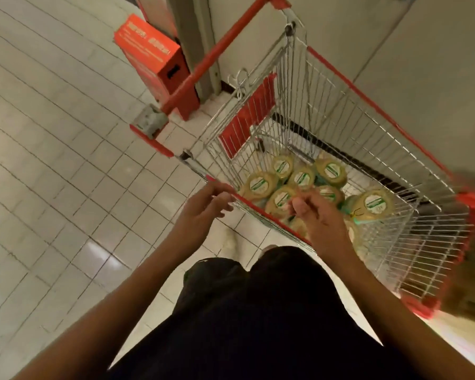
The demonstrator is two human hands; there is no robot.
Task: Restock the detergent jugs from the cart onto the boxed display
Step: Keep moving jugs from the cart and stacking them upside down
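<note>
Hovering my right hand, curled and empty, over the jugs packed by the near rim of the cart, left hand loosely open beside it, and that tight packing might make me fumble one.

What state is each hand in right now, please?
Left hand: open, fingertips at the cart rim.
Right hand: fingers curled over the jugs; hold cannot be told.

Shiny metal-wire cart with red plastic trim, glossy tiled floor, matt orange cardboard box
</note>
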